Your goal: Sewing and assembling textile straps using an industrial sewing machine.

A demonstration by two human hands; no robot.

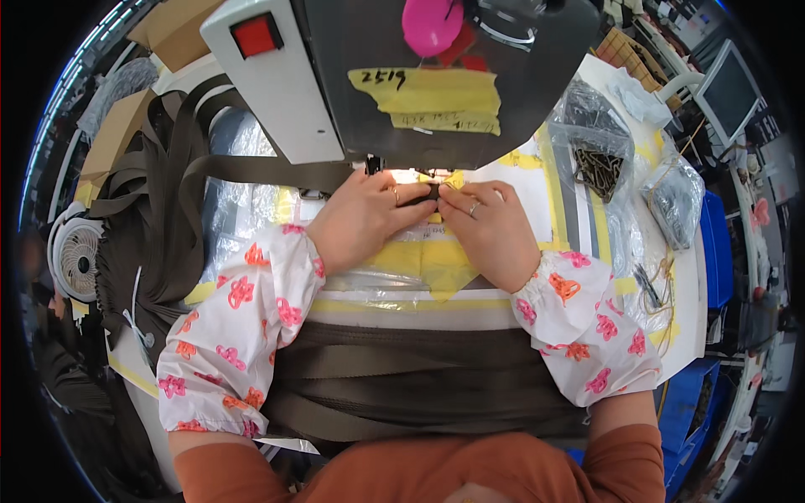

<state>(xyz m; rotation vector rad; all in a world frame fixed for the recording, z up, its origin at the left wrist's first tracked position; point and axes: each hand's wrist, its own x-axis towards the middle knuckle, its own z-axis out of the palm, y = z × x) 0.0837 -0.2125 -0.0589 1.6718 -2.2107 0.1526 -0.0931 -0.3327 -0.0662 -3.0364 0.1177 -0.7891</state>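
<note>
Under the head of a sewing machine (335, 101), both my hands meet at the lit needle area. A dark olive webbing strap (260, 170) comes in from the left and passes behind my left hand (360, 216). This hand's fingers reach right and press down on the strap's short dark end (433, 193). From the other side, my right hand (493, 230) pinches that end, its fingertips almost touching the left ones. My fingers cover most of the strap there, and the needle's contact with it is hidden.
Loose webbing (155, 193) heaps at the left beside a small white fan (77, 261). More webbing (402, 377) lies across the near table edge. At right sit a plastic bag of metal hardware (597, 172), small thread snips (647, 287) and a blue bin (715, 247).
</note>
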